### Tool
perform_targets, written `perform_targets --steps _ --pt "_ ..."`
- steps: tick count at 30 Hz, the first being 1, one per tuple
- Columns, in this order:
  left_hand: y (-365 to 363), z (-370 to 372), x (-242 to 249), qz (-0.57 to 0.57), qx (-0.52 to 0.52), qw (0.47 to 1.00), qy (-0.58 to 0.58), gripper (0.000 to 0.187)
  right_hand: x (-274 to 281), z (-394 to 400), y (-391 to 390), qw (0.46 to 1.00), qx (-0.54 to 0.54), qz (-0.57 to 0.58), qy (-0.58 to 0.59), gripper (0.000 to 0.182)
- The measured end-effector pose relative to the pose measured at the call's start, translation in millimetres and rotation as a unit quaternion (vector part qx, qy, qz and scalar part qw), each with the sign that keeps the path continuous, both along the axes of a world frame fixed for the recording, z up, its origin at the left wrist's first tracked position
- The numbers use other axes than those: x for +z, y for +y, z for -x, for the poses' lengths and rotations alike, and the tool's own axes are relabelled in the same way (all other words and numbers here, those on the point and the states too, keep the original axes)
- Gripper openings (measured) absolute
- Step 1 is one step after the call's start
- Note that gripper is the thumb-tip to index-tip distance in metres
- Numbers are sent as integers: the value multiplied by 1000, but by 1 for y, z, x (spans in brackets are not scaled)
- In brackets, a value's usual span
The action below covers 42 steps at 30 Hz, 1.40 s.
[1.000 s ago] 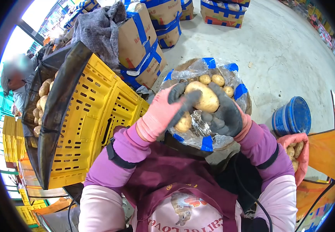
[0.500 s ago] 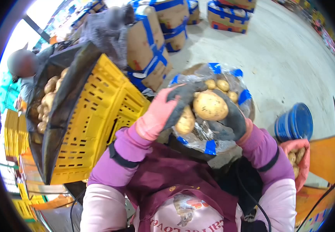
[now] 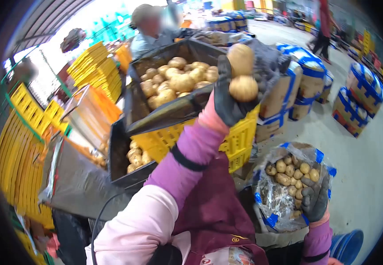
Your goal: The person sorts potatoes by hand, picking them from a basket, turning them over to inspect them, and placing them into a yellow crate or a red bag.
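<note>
My left hand [image 3: 229, 99], in a dark-palmed pink glove, is raised and grips two potatoes [image 3: 242, 75], one above the other. It hovers at the right edge of a black-lined crate of potatoes [image 3: 173, 79] that sits on a yellow crate [image 3: 240, 139]. My right hand [image 3: 314, 201], in a grey glove, rests low on the rim of a plastic-lined sack [image 3: 277, 207] with blue tape, filled with small potatoes [image 3: 291, 170].
A person in a cap [image 3: 149, 24] works behind the potato crate. A second lined box of potatoes [image 3: 134, 157] sits lower left. Stacks of yellow crates [image 3: 92, 66] stand at left. Taped cardboard boxes [image 3: 363, 99] stand on the concrete floor at right. A blue bucket [image 3: 346, 245] is at bottom right.
My left hand took the potatoes from over the sack and lifted them up and left to the crate. My right hand let go and dropped to the sack rim. The view swung upward.
</note>
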<state>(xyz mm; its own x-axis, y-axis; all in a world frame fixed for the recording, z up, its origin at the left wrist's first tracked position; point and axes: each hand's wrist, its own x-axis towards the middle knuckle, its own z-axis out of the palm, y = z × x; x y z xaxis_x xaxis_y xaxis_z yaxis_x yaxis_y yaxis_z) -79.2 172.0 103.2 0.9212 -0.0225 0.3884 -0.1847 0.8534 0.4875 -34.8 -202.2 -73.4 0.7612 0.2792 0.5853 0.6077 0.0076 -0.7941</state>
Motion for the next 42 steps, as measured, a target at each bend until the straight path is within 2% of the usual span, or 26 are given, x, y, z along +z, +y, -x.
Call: perform_targets --steps 2,4,5,6,7,8,9,10,12,14,15,16,17,20,22,24,25,27,28,29,31,33,35,36,38,42 --pt "-7 32 37 28 70 995 65 76 -20 -37 -35 896 173 -21 409 65" --pt "10 77 30 -174 185 966 41 55 -14 -44 -38 731 330 -149 578 63" --pt "8 111 38 -458 381 802 -41 45 -1 -32 -31 757 313 -169 548 61" --pt "10 143 45 -679 510 518 -105 39 -14 -39 -32 718 286 -225 594 60" --pt "14 167 49 -612 570 536 -117 36 -39 -57 -42 729 303 -188 585 52" --pt "16 199 55 -620 637 449 -95 33 -60 -70 -49 740 316 -152 574 45" --pt "27 233 70 -492 618 610 63 31 -60 -68 -48 737 325 -144 575 45" --pt "55 265 74 -425 707 563 43 28 -57 -66 -47 751 285 -135 580 46" --pt "93 345 81 -399 812 424 53 29 -51 -61 -41 764 253 -123 581 46" --pt "147 434 95 -432 892 122 44 29 -46 -53 -31 784 259 -93 556 46" --pt "148 464 109 -408 906 90 73 28 -40 -51 -26 779 235 -76 577 45" --pt "198 533 106 -463 872 -76 141 32 -45 -51 -21 778 240 -71 576 45" --pt "206 561 110 -412 894 52 169 34 -56 -53 -16 801 225 -72 551 45" --pt "151 540 114 -308 911 72 264 29 -70 -72 -19 787 272 -56 551 44" --pt "141 510 92 -390 888 170 173 28 -75 -73 -18 747 330 -26 576 43" --pt "99 442 82 -535 796 252 133 26 -73 -51 -8 903 243 30 354 44" --pt "75 398 78 -579 759 292 64 26 -61 -45 -2 904 241 35 352 44" --pt "21 325 81 -664 679 312 -30 30 -36 -40 2 788 168 10 592 52" --pt "3 286 76 -667 647 358 -90 31 -65 -38 -3 906 202 68 365 48" --pt "-18 245 71 -658 622 401 -140 30 -98 -82 -26 872 283 147 372 46" --pt "-65 170 63 -637 554 486 -225 30 -44 -40 2 835 294 71 459 33" --pt "-116 102 52 -606 474 561 -308 26 -26 -31 -2 838 194 48 508 43" --pt "-156 44 30 -566 408 633 -334 34 -47 -51 -24 725 471 -180 469 51" --pt "-173 22 20 -582 356 657 -322 37 -20 -31 -22 770 98 -243 582 40" --pt "-193 1 -1 -636 312 655 -263 47 -20 -62 -52 874 102 -54 473 35" --pt "-175 -21 -42 -694 264 646 -176 48 -62 -112 -77 862 -27 154 482 31"
